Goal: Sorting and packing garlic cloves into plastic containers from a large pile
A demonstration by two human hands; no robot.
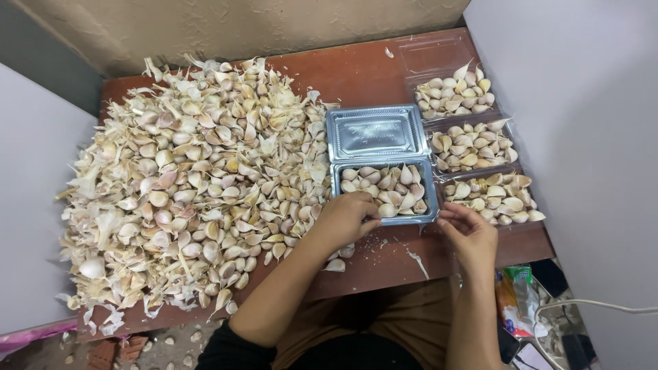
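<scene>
A clear hinged plastic box lies open on the brown table, its lower half filled with garlic cloves and its lid folded back. My left hand rests at the box's near left corner, fingers curled against the rim. My right hand touches the near right corner with its fingertips. A big heap of loose garlic cloves and papery skins covers the table's left part.
Three more clear boxes of cloves stand in a column at the right: far, middle, near. White walls close in on both sides. Packets and a cable lie on the floor at lower right.
</scene>
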